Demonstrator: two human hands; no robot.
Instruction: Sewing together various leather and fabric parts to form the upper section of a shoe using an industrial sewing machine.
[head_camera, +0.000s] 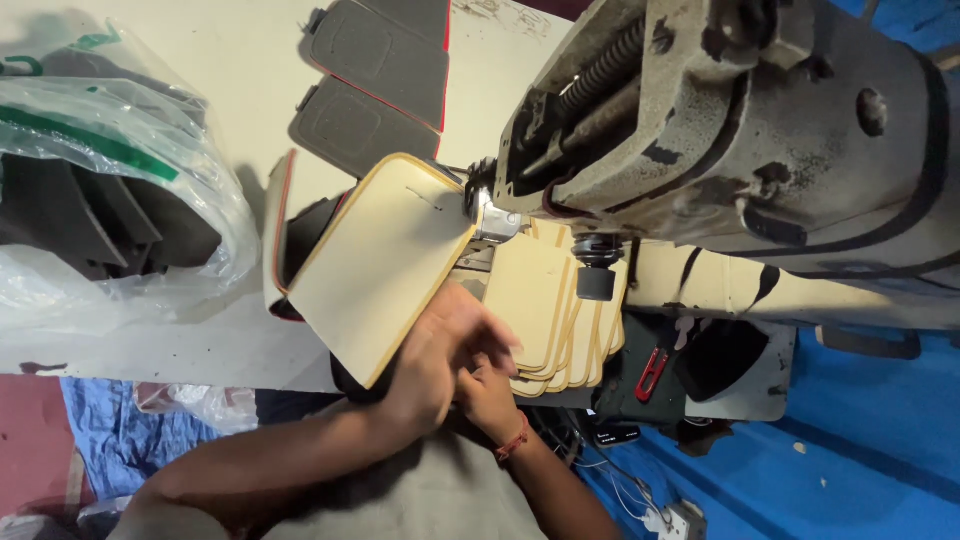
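Note:
A tan padded piece (385, 262) with a stitched border lies tilted on the table, its far corner at the presser foot (492, 222) of an old grey sewing machine (720, 130). My left hand (435, 365) grips the piece's near corner, its fingers blurred. Tucked under it is my right hand (490, 398), a red thread band on its wrist, with curled fingers touching the near edge of a stack of tan pieces (550, 310). Most of that hand is hidden, so I cannot see what it holds.
Two dark grey pieces with red edges (375, 85) lie behind the tan piece. A clear plastic bag of dark pieces (110, 170) sits at the left. Red snips (650, 372) lie on a dark tray under the machine. Below are blue tarp (860, 450) and a power strip (680, 520).

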